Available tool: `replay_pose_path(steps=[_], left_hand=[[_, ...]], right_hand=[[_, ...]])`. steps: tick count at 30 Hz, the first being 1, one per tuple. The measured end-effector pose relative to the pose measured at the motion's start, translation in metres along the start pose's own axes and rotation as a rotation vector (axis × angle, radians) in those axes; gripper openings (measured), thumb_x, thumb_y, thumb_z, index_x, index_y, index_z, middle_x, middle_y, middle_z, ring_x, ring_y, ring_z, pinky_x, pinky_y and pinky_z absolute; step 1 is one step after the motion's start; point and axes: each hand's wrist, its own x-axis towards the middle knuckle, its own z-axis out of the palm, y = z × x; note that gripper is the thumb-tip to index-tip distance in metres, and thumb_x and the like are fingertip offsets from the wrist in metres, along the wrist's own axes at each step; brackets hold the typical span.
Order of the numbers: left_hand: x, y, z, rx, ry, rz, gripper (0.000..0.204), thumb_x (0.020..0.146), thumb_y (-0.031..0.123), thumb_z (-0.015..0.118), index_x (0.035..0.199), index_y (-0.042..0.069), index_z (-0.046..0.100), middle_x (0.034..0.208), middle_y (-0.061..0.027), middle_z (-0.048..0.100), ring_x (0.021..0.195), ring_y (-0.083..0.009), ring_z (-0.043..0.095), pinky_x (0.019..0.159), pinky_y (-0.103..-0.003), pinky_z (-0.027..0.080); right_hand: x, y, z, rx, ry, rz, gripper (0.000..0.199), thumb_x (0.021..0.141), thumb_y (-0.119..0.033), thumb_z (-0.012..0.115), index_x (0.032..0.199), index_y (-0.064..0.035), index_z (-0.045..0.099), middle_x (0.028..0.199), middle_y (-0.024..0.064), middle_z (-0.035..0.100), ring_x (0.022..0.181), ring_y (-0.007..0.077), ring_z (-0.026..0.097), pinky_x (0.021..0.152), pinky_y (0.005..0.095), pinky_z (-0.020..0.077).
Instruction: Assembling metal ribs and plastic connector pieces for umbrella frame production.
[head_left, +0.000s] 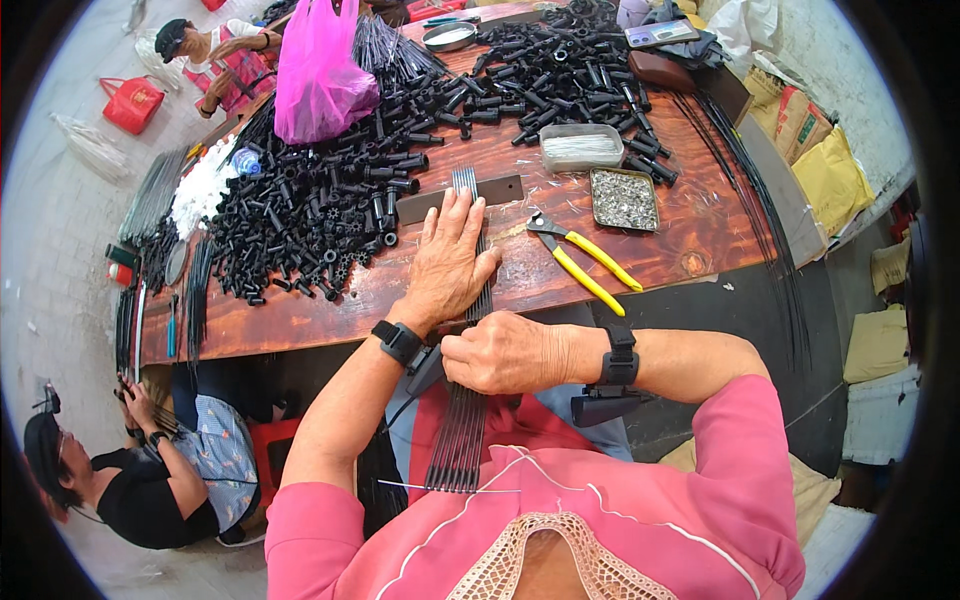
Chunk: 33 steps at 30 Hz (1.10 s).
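My left hand (452,262) lies flat with fingers stretched over a row of thin black rods (462,440), at the table's near edge. Below it, my right hand (505,352) is closed in a fist around the rods, its fingertips hidden. Toward my lap the rods fan out side by side, and a thin wire (504,491) crosses their near ends. Their far ends rest across a dark flat metal bar (500,189) on the table. Yellow-handled cutting pliers (590,284) lie to the right of my hands, jaws slightly apart.
Black plastic tubular parts (310,210) are heaped on the wooden table (690,215). On the right stand a tin of small silvery bits (624,200) and a clear tub (582,150). A pink plastic bag (315,80) sits behind. Two people work at the left.
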Motion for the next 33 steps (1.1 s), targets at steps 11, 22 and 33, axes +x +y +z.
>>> replay_pose_path(steps=[11,22,33], left_hand=[[-0.001,0.004,-0.005,0.069,-0.039,-0.037,0.067,0.094,0.036,0.049,0.146,-0.001,0.03,0.153,-0.0221,0.025,0.145,-0.0342,0.018,0.117,-0.048,0.013],[0.002,0.007,-0.004,0.07,-0.047,-0.051,0.068,0.091,0.034,0.054,0.145,0.0,0.032,0.152,-0.0216,0.027,0.145,-0.0341,0.02,0.116,-0.05,0.014],[0.001,0.005,-0.008,0.032,-0.079,-0.071,0.069,0.09,0.033,0.055,0.146,0.001,0.031,0.153,-0.0212,0.026,0.145,-0.0342,0.019,0.116,-0.05,0.014]], right_hand=[[-0.044,0.165,-0.109,-0.142,-0.244,0.902,0.019,0.077,-0.02,0.065,0.079,-0.0026,0.071,0.074,0.0218,0.065,0.073,0.0401,0.065,0.07,0.0437,0.053],[-0.098,0.221,-0.105,-0.353,-0.223,0.927,0.009,0.066,0.0,0.06,0.071,0.0017,0.067,0.073,0.0229,0.065,0.074,0.0398,0.065,0.066,0.0442,0.0517],[-0.052,0.192,-0.101,-0.036,-0.115,0.786,0.01,0.069,-0.001,0.058,0.071,0.0018,0.067,0.076,0.0239,0.065,0.076,0.0386,0.066,0.07,0.0439,0.0531]])
